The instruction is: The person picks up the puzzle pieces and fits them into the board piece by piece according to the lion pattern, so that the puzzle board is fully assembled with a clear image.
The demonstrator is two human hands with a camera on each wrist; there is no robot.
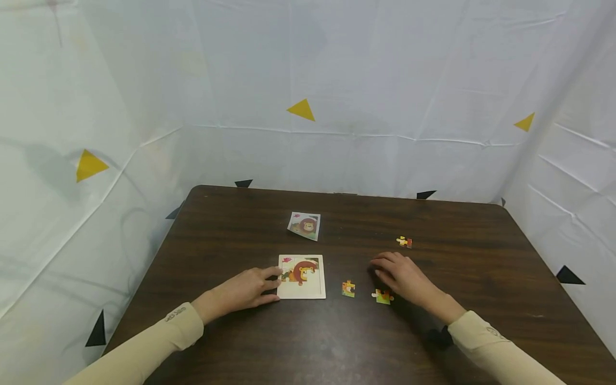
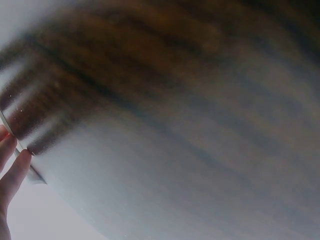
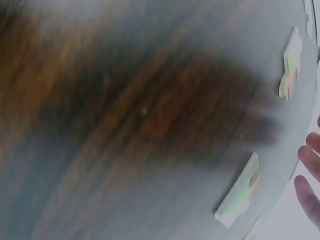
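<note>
While the left hand, fingers extended, touched the lion puzzle tray, apparently steadying it, the right hand, relaxed and empty, was beside a jigsaw piece.

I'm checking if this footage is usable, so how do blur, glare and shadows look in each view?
Head view: puzzle board fairly clear, soft sheen on the near tabletop, dark shadow beside the right hand; left wrist view: tabletop smeared, whitish washout near the left hand; right wrist view: hazy, tabletop blurred, lower puzzle piece clearer.
</note>
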